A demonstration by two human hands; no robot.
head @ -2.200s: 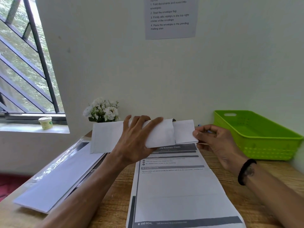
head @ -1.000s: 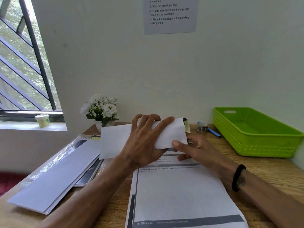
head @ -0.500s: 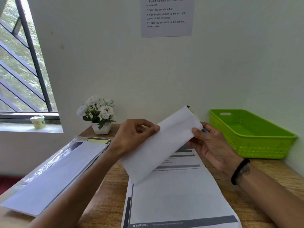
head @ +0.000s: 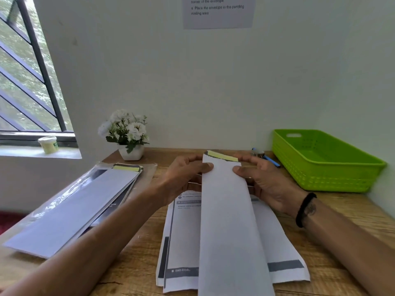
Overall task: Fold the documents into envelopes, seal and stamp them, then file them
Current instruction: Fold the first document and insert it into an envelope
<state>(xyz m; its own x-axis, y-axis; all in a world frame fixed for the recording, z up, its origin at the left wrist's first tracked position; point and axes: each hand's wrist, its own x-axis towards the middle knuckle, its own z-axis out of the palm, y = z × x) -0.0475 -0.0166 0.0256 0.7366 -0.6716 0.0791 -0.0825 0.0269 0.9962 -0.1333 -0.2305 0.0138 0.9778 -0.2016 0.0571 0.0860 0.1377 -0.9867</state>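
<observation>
A long white envelope (head: 229,221) lies lengthwise, pointing away from me, over a stack of printed documents (head: 183,238) on the wooden desk. Its open flap with a yellow adhesive strip (head: 222,156) is at the far end. My left hand (head: 186,178) grips the envelope's far left edge, thumb on top. My right hand (head: 263,180), with a black band on the wrist, grips the far right edge. A pile of further envelopes (head: 72,208) rests on a clear plastic sleeve at the left.
A green plastic basket (head: 324,161) stands at the back right against the wall. A small roll and a blue pen (head: 269,160) lie beside it. A white flower pot (head: 130,150) sits at the back left. An instruction sheet (head: 218,11) hangs on the wall.
The envelope was held crosswise with the folded sheet sliding in from the right. It has since been turned lengthwise and lowered onto the documents, both hands now at its flap end.
</observation>
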